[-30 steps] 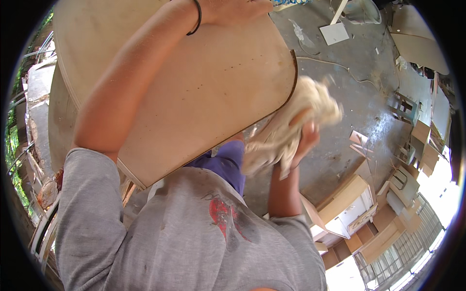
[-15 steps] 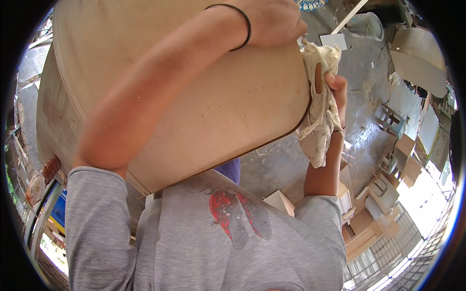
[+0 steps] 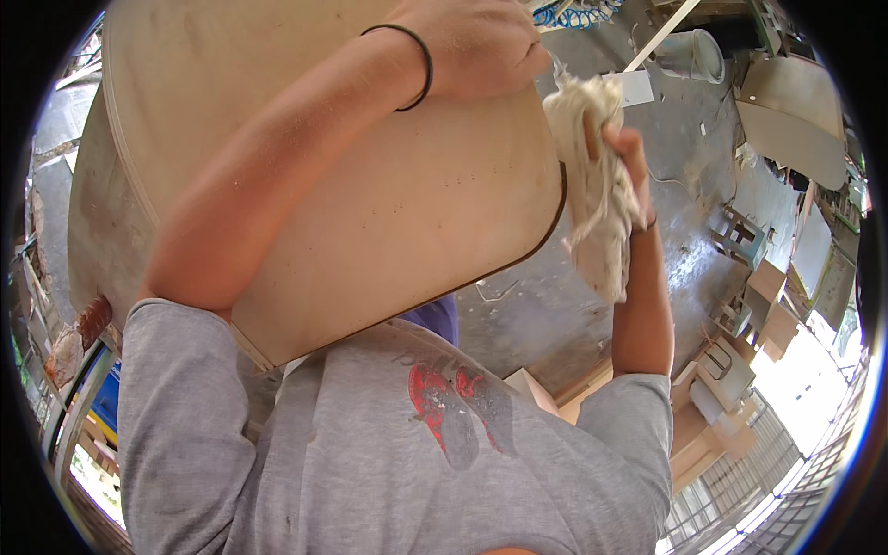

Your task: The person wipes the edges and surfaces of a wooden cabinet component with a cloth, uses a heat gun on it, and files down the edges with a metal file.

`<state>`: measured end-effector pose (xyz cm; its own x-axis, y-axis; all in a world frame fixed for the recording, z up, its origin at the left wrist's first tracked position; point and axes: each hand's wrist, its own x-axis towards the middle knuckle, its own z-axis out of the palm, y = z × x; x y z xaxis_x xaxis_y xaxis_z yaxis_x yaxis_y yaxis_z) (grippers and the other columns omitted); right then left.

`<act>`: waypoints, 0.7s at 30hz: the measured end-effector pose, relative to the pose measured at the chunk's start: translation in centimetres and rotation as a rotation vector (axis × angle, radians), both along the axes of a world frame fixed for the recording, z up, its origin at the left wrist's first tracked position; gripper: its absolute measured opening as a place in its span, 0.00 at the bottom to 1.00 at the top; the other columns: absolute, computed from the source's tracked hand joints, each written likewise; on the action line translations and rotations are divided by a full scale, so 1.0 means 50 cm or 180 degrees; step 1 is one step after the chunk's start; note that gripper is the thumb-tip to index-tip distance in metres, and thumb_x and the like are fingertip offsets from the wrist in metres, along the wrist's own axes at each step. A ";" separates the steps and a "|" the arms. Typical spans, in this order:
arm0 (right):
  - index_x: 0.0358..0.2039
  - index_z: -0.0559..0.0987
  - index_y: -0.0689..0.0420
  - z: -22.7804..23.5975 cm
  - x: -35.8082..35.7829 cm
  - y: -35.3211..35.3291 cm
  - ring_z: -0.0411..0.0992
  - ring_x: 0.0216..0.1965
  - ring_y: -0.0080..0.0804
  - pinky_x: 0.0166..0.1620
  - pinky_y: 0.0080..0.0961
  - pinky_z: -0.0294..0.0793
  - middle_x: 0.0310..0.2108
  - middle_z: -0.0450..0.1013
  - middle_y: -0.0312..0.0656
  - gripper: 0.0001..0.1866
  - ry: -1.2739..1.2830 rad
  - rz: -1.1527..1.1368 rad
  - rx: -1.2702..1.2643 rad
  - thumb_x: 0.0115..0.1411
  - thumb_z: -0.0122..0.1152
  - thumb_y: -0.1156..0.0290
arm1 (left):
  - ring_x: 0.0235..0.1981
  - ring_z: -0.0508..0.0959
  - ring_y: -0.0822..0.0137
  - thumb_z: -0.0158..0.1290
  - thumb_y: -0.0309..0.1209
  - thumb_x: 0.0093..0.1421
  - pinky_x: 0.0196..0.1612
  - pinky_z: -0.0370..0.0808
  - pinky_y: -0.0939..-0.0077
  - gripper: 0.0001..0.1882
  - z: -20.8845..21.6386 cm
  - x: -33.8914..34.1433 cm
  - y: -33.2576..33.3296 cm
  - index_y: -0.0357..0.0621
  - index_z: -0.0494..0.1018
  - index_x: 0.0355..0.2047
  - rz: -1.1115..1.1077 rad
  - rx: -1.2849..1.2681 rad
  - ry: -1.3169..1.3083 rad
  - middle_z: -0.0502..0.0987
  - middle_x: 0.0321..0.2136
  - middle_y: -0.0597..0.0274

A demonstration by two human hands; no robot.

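Two hands work on one big curved plywood panel [image 3: 370, 203] that fills the upper left of the view, held up close in front of the person's chest. The left hand [image 3: 476, 51] is closed over the panel's far edge near its rounded corner, fingers curled around the rim, a thin black band on the wrist. The right hand [image 3: 615, 162] is clenched around a wad of pale rag [image 3: 597, 194], which it presses against the panel's right edge just beside that corner; loose ends of the rag hang down below the fist.

Judging by its look, the panel is stiff moulded wood, thin and bent into a shell shape, likely light for its size but awkward and broad. Its face is smooth and could slip, so the rim is the sound place to grip, with a hand well along the edge to stop it from swinging. The dark edge line looks fairly sharp. The rag is soft, limp and stringy; it bunches easily and needs a full fist to keep it together.

Below lies a grey concrete floor [image 3: 555, 314], with cut boards [image 3: 791, 102], a white bucket [image 3: 694, 55], a small stool [image 3: 740, 236] and stacked wooden boxes [image 3: 731, 370] well apart from the panel
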<state>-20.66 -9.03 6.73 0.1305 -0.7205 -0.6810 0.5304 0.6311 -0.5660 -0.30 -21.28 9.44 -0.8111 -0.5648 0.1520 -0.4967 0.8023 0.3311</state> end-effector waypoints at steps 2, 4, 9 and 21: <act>0.51 0.71 0.60 -0.025 0.003 0.026 0.73 0.39 0.29 0.44 0.26 0.73 0.43 0.73 0.42 0.25 0.0274 0.0152 -0.0189 0.58 0.50 0.58 | 0.38 0.74 0.56 0.42 0.37 0.55 0.49 0.61 0.62 0.19 0.002 -0.004 0.009 0.40 0.77 0.17 0.0007 0.0110 0.0117 0.79 0.25 0.53; 0.51 0.71 0.60 -0.008 0.020 0.020 0.73 0.39 0.29 0.45 0.25 0.73 0.43 0.73 0.42 0.24 0.0166 0.0116 -0.0127 0.58 0.50 0.58 | 0.38 0.75 0.56 0.43 0.36 0.55 0.48 0.62 0.61 0.18 -0.003 -0.013 0.015 0.42 0.78 0.18 0.0185 -0.0049 0.0062 0.79 0.26 0.54; 0.49 0.72 0.61 -0.015 0.026 -0.013 0.73 0.37 0.27 0.43 0.24 0.73 0.39 0.74 0.40 0.23 0.0378 0.0194 -0.0094 0.58 0.50 0.59 | 0.38 0.75 0.56 0.43 0.37 0.54 0.49 0.61 0.59 0.17 -0.019 -0.022 0.014 0.43 0.79 0.19 0.0048 -0.0082 -0.0243 0.80 0.26 0.54; 0.44 0.75 0.59 -0.108 -0.035 -0.106 0.74 0.37 0.25 0.44 0.24 0.73 0.39 0.75 0.39 0.22 0.1260 0.0239 -0.1045 0.60 0.50 0.54 | 0.38 0.73 0.60 0.44 0.38 0.55 0.48 0.60 0.63 0.18 -0.038 -0.010 -0.005 0.42 0.78 0.18 0.0163 -0.0196 0.0010 0.79 0.24 0.57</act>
